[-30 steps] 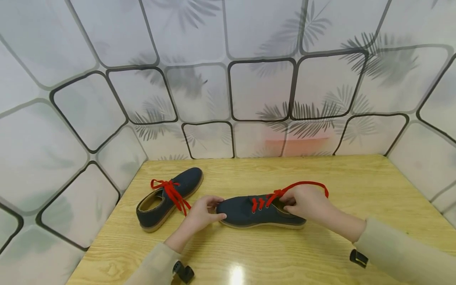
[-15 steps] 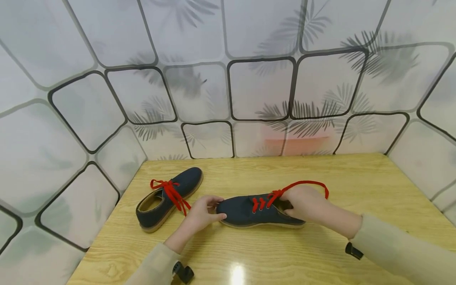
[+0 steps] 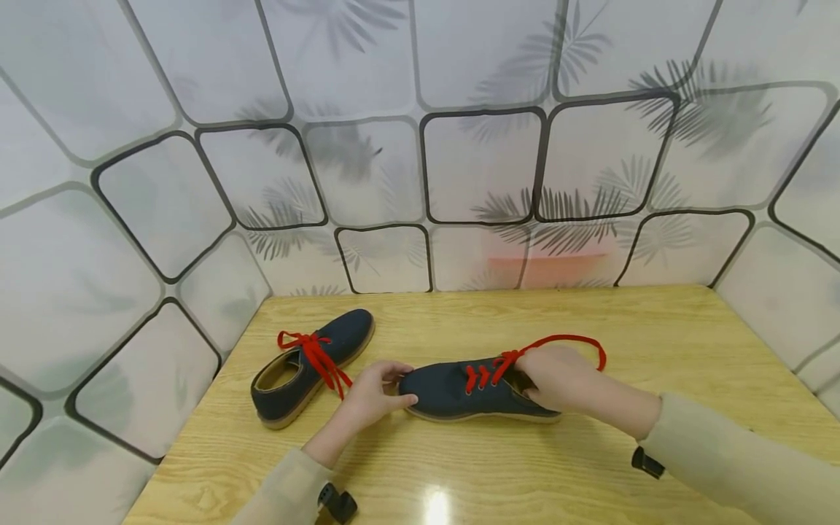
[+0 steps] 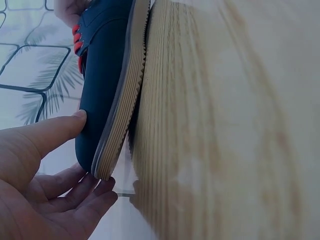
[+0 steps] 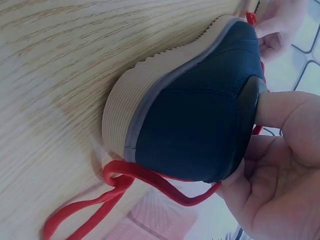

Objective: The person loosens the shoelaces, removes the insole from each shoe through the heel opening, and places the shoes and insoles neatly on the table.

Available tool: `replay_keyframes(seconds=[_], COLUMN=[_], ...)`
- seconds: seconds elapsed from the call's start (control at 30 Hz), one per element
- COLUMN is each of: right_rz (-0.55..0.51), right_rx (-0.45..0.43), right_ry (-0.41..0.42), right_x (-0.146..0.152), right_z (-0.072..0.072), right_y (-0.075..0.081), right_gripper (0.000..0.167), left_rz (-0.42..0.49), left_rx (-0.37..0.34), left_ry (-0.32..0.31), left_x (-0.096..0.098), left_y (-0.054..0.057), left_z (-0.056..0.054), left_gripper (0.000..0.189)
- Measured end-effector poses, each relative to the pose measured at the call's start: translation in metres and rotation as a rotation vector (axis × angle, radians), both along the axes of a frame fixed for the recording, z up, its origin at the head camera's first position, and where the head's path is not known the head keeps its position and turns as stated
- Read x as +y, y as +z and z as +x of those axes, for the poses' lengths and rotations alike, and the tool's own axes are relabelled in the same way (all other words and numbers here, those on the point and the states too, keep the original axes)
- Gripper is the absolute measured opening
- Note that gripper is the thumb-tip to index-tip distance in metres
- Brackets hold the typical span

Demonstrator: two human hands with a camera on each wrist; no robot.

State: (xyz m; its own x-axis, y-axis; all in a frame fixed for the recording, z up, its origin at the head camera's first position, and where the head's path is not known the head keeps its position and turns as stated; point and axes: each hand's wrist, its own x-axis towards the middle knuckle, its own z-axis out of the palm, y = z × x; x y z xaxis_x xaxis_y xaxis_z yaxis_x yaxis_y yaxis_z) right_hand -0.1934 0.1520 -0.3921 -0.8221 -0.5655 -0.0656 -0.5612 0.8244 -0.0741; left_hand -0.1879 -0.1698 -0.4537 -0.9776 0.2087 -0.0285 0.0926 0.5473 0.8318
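A navy blue shoe [image 3: 436,390] with red laces [image 3: 482,376] lies on the wooden table, toe to the left. At its toe, my left hand [image 3: 374,394] holds on, thumb on one side and fingers round the other, as the left wrist view [image 4: 55,170] also shows. My right hand [image 3: 564,375] grips the collar by the heel. In the right wrist view its thumb [image 5: 275,109] reaches into the shoe's opening while the fingers lie along the far side. A long red lace end loops behind the right hand; the fingertips inside the shoe are hidden.
To the left stands a matching navy shoe [image 3: 282,394], its red laces tied in a bow [image 3: 311,346] with ends trailing toward my left hand. Patterned light panels [image 3: 383,259] rise at the table's back and sides. The wooden table [image 3: 499,474] extends toward me.
My right hand has shifted slightly left, and its thumb has moved closer to the shoe's opening. The left hand and both shoes look nearly unmoved.
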Motion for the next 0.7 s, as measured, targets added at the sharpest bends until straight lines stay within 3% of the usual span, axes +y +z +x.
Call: replay_keyframes(seconds=[0.33,0.5,0.7], right_rz=[-0.080,-0.074,-0.056], right_rx=[-0.002,0.014,0.045], right_ry=[0.019,0.018,0.026], right_x=[0.0029,0.0035,-0.0002], right_z=[-0.0014,-0.0044,-0.0072], right_y=[-0.0010,-0.0010,-0.0016], right_gripper=[0.030,0.030,0.041], left_rz=[-0.003,-0.012,-0.014], left_rx=[0.016,0.000,-0.011], left_ry=[-0.016,-0.013,0.000], left_x=[0.0006,0.0009,0.0003], left_y=[-0.0022,-0.0020,0.0006], left_z=[-0.0005,-0.0005,-0.0004], left_gripper=[0.045,0.044,0.045])
